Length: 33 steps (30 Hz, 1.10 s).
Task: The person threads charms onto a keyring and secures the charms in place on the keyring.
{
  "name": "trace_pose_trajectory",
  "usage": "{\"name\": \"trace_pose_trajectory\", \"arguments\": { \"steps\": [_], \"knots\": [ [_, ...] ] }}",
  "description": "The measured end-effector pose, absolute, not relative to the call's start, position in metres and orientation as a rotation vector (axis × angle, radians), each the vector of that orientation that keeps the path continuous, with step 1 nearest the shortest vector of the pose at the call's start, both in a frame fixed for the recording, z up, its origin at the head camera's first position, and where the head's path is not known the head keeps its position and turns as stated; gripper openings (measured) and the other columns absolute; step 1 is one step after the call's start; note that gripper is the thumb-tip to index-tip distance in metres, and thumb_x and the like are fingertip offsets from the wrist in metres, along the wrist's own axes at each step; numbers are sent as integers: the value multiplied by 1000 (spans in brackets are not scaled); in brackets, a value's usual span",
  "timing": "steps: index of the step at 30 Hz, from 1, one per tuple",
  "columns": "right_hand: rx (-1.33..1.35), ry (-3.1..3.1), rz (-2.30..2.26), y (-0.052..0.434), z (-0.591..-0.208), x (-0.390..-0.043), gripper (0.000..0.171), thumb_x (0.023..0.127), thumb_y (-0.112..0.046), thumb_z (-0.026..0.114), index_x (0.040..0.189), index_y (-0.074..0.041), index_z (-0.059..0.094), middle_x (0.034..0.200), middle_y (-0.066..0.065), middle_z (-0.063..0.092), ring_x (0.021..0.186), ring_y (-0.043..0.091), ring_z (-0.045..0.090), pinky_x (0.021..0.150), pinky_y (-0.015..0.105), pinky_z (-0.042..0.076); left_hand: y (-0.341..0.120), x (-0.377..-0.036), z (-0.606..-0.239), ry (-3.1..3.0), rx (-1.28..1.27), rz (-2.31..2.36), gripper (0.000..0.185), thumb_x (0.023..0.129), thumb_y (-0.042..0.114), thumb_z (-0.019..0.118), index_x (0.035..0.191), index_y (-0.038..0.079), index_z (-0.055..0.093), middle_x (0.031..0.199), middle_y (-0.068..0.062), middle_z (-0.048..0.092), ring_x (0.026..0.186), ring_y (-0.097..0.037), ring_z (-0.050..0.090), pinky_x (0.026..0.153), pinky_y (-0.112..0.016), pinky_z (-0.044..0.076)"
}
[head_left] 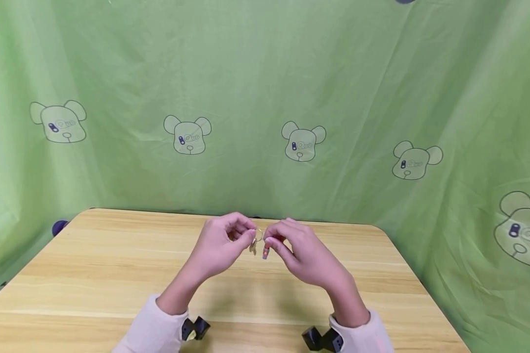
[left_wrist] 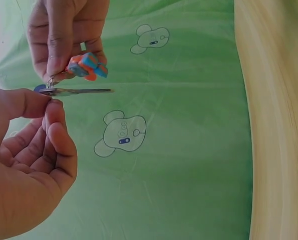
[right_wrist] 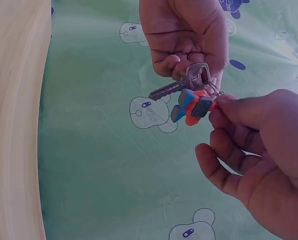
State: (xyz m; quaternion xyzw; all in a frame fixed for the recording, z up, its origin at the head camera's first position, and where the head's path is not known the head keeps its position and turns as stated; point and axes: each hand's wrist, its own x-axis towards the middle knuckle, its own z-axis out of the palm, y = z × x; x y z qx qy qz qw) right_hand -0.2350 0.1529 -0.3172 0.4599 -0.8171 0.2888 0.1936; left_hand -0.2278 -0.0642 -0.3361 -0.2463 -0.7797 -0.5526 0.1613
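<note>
Above the wooden table [head_left: 115, 274], toward its far edge: left hand [head_left: 223, 247] pinching a silver key [right_wrist: 181, 86], right hand [head_left: 302, 255] pinching the ring beside an orange-and-blue charm [right_wrist: 191, 106]. Behind, green bear-print cloth [head_left: 265, 98].

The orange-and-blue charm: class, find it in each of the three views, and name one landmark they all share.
Head: charm at centre, hanging between both hands above the table.
Left wrist: upper left, just above the key.
Right wrist: centre right, below the key's head.
Shared landmark: the key.
</note>
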Motion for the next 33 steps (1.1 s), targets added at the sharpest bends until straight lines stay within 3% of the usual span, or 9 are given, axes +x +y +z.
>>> {"name": "trace_pose_trajectory", "arguments": {
  "steps": [3,5,7,16,24,33],
  "knots": [
    [1288,-2359,833,153,-318,-237,8,100,-7,65,97,-14,66,85,-10,65,79,4,55,89,38,53,-66,-230,-337,-2260,-705,-1566,4,96,7,69,94,7,73,77,2,71,66,-15,65,58,-26,53],
    [1299,-2397,855,153,-320,-238,7,101,-8,64,97,-13,65,86,-10,64,78,5,55,76,30,51,-68,-232,-338,-2290,-708,-1549,4,95,7,69,94,7,73,77,2,71,66,-15,64,58,-26,53],
    [1313,-2437,872,153,-321,-240,7,102,-8,63,97,-13,65,86,-9,65,78,7,56,71,26,50,-69,-234,-339,-2323,-716,-1521,4,94,7,70,93,8,73,77,2,70,65,-13,64,58,-26,53],
    [1298,-2620,828,153,-329,-248,8,103,-8,61,97,-11,65,85,-7,64,77,6,55,72,26,51,-72,-243,-348,-2482,-765,-1458,6,92,5,68,91,7,73,75,4,67,66,-11,61,59,-27,53],
    [1337,-2812,838,152,-342,-257,15,104,-7,58,91,-9,65,81,-7,68,68,2,50,64,23,47,-73,-256,-367,-2600,-881,-1479,6,91,0,66,92,1,71,74,-1,67,65,-12,63,57,-26,54],
    [1400,-3024,749,149,-359,-260,20,99,-1,59,83,-11,65,78,-2,69,67,0,51,65,21,48,-73,-265,-392,-2825,-1061,-1394,17,82,-7,62,83,9,69,61,4,62,53,-5,51,51,-21,42]
  ]
}}
